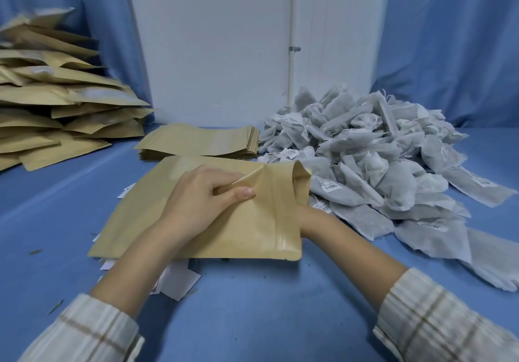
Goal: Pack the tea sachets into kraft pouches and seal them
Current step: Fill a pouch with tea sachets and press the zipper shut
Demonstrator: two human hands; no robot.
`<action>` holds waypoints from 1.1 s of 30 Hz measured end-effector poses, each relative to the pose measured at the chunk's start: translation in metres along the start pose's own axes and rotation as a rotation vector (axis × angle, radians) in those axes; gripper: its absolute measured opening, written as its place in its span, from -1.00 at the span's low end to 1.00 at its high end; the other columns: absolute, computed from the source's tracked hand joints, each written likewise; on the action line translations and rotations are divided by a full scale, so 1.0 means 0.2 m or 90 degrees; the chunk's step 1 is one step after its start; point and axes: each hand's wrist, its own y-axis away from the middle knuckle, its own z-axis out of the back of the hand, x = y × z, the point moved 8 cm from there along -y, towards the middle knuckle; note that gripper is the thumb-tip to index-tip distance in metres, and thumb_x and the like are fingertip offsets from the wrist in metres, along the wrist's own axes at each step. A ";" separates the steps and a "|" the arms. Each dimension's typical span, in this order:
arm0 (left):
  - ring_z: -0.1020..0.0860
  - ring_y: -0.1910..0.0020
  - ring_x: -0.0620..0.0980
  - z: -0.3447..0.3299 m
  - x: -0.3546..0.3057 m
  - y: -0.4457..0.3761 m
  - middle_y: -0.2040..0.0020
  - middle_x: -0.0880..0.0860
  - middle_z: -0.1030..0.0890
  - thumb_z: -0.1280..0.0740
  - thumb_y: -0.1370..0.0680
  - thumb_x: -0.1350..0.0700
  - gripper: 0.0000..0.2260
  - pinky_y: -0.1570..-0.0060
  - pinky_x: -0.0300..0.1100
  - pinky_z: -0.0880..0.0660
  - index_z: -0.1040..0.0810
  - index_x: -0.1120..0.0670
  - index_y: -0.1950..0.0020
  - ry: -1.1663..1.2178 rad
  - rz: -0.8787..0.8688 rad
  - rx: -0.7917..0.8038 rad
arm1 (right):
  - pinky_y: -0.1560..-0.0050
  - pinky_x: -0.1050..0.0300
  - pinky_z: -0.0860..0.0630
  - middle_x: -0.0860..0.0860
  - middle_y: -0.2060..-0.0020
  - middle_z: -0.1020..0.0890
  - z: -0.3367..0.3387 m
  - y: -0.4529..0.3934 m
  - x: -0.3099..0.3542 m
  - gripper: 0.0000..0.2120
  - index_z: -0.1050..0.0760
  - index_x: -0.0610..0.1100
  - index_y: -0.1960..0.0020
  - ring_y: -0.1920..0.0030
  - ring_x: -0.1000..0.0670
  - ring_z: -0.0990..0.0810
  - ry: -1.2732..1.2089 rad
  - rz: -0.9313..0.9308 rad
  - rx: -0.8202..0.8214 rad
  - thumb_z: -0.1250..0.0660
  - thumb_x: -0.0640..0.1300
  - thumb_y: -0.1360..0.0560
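Kraft pouch (247,221) mouth pinched up by the left hand (202,193) — right hand (304,218) hidden inside, grip unclear; filling underway, next needs another sachet (365,148).

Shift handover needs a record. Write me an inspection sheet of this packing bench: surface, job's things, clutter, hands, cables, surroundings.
Surface: blue cloth covering the bench.
Job's things: open kraft pouch lying flat in front; flat stack of empty pouches behind it; heap of pouches at far left; pile of tea sachets at right.
Clutter: white paper slips under and beside the open pouch; small green flecks on the cloth.
Hands: left hand pinches the pouch's upper lip; right hand is hidden inside the pouch mouth, only its wrist shows.
Cables: nothing seen.
Surroundings: white wall panel with a pipe; blue curtains on both sides.
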 end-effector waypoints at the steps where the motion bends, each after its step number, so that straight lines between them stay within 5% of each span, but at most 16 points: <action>1: -0.50 0.12 -0.03 -0.01 0.02 0.00 0.19 0.05 -0.62 -0.30 -0.41 -0.22 -0.73 0.03 -0.13 -0.40 -0.63 -0.06 0.14 -0.016 0.004 0.014 | 0.27 0.56 -0.37 -0.04 0.19 -0.51 -0.02 0.04 -0.01 -0.81 -0.45 -0.11 0.14 0.21 0.06 -0.48 0.044 0.005 0.027 -0.17 -0.33 -0.57; 2: -0.50 0.10 -0.05 -0.01 0.04 0.01 0.16 0.04 -0.63 -0.28 -0.41 -0.24 -0.71 -0.02 -0.09 -0.41 -0.62 -0.06 0.13 -0.033 0.016 0.022 | 0.08 0.40 -0.43 -0.18 0.05 -0.57 -0.01 0.05 0.02 -0.87 -0.51 -0.26 -0.01 0.07 -0.08 -0.55 0.077 0.050 0.014 -0.21 -0.35 -0.53; 4: -0.49 0.13 -0.07 0.01 0.10 0.01 0.19 0.02 -0.61 -0.28 -0.44 -0.25 -0.69 0.03 -0.04 -0.45 -0.61 -0.04 0.17 -0.079 0.041 0.013 | -0.01 0.16 -0.42 -0.23 -0.02 -0.60 0.07 0.09 0.07 -0.79 -0.52 -0.34 -0.10 0.02 -0.06 -0.53 0.047 0.180 -0.105 -0.26 -0.37 -0.48; 6: -0.48 0.15 -0.09 0.03 0.14 0.01 0.23 -0.01 -0.60 -0.27 -0.43 -0.29 -0.66 0.13 -0.07 -0.44 -0.62 -0.04 0.17 -0.096 0.064 -0.010 | -0.03 0.15 -0.43 -0.10 0.05 -0.66 0.26 0.15 0.02 -0.80 -0.61 -0.19 -0.05 0.07 0.00 -0.55 0.045 0.240 -0.329 -0.28 -0.28 -0.48; 8: -0.48 0.18 -0.09 0.03 0.16 0.01 0.28 -0.02 -0.57 -0.26 -0.41 -0.31 -0.63 0.19 -0.08 -0.41 -0.62 -0.04 0.19 -0.075 0.082 -0.019 | -0.11 0.21 -0.33 0.03 -0.05 -0.63 0.42 0.23 -0.09 -0.76 -0.60 -0.02 -0.13 -0.08 0.00 -0.49 0.267 0.163 -0.544 -0.27 -0.12 -0.51; 10: -0.50 0.16 -0.12 0.01 0.16 0.00 0.27 -0.06 -0.59 -0.31 -0.45 -0.23 -0.76 0.15 -0.10 -0.43 -0.64 -0.11 0.18 -0.077 0.089 -0.023 | -0.15 0.15 -0.25 -0.03 -0.17 -0.52 0.49 0.21 -0.23 -0.64 -0.47 -0.04 -0.28 -0.17 -0.10 -0.40 0.478 -0.007 -0.561 -0.21 0.01 -0.52; 13: -0.49 0.12 -0.18 -0.02 0.14 -0.02 0.19 -0.14 -0.63 -0.34 -0.48 -0.16 -0.93 0.09 -0.20 -0.41 -0.62 -0.25 0.14 -0.076 0.087 -0.043 | -0.01 0.08 -0.31 -0.11 -0.14 -0.54 0.48 0.16 -0.35 -0.66 -0.39 -0.13 -0.28 -0.14 -0.16 -0.46 0.546 -0.124 -0.491 -0.13 -0.01 -0.56; 15: -0.49 0.10 -0.12 -0.03 0.15 -0.03 0.19 -0.14 -0.63 -0.34 -0.49 -0.15 -0.91 0.11 -0.20 -0.39 -0.63 -0.23 0.14 -0.082 0.082 -0.044 | 0.15 0.11 -0.33 -0.08 -0.01 -0.61 0.50 0.18 -0.32 -0.76 -0.48 -0.11 -0.15 -0.04 -0.15 -0.51 0.531 -0.063 -0.556 -0.13 -0.15 -0.54; 19: -0.50 0.12 -0.07 -0.03 0.18 -0.05 0.26 -0.11 -0.60 -0.33 -0.49 -0.15 -0.88 0.12 -0.16 -0.39 -0.61 -0.20 0.21 -0.068 0.085 -0.017 | 0.08 0.14 -0.36 -0.05 0.06 -0.66 0.58 0.38 -0.28 -0.74 -0.59 -0.10 -0.13 0.01 -0.15 -0.52 0.219 0.131 -0.748 -0.26 -0.27 -0.50; 22: -0.54 0.07 -0.13 0.00 0.19 -0.05 0.17 -0.12 -0.65 -0.34 -0.49 -0.14 -0.91 0.02 -0.18 -0.42 -0.62 -0.28 0.06 -0.005 0.091 -0.029 | 0.11 0.21 -0.31 -0.03 0.09 -0.64 0.55 0.44 -0.18 -0.74 -0.65 -0.06 -0.04 0.19 -0.11 -0.48 0.240 0.301 -0.738 -0.37 -0.31 -0.42; 25: -0.51 0.10 -0.15 0.01 0.14 -0.06 0.15 -0.07 -0.64 -0.35 -0.46 -0.17 -0.90 0.10 -0.35 -0.37 -0.58 -0.43 0.13 0.031 0.081 -0.045 | 0.26 0.22 -0.40 -0.08 0.15 -0.54 0.47 0.42 -0.11 -0.73 -0.67 -0.03 0.01 0.32 0.04 -0.38 0.238 0.379 -0.661 -0.40 -0.32 -0.38; 28: -0.49 0.15 -0.17 -0.01 0.05 -0.08 0.17 -0.14 -0.61 -0.33 -0.39 -0.23 -0.88 0.15 -0.40 -0.34 -0.56 -0.45 0.12 0.055 0.020 -0.026 | 0.29 0.32 -0.38 -0.14 0.22 -0.58 0.38 0.39 0.02 -0.78 -0.69 -0.15 0.16 0.32 0.07 -0.46 0.265 0.425 -0.649 -0.47 -0.40 -0.27; 30: -0.50 0.06 -0.23 -0.01 0.00 -0.07 0.12 -0.27 -0.62 -0.30 -0.35 -0.25 -0.81 0.01 -0.36 -0.36 -0.56 -0.43 0.06 0.061 -0.013 -0.012 | 0.36 0.40 -0.31 -0.17 0.24 -0.63 0.31 0.32 0.10 -0.81 -0.66 -0.25 0.28 0.28 0.01 -0.56 0.284 0.443 -0.604 -0.46 -0.46 -0.16; 33: -0.46 -0.02 -0.31 -0.01 -0.08 -0.06 0.00 -0.38 -0.57 -0.35 -0.41 -0.22 -0.78 -0.02 -0.49 -0.29 -0.48 -0.42 -0.04 -0.006 -0.081 0.003 | 0.42 0.52 -0.14 -0.11 0.37 -0.49 0.31 0.21 0.14 -0.78 -0.47 -0.24 0.40 0.41 0.09 -0.43 0.208 0.387 -0.509 -0.29 -0.47 -0.36</action>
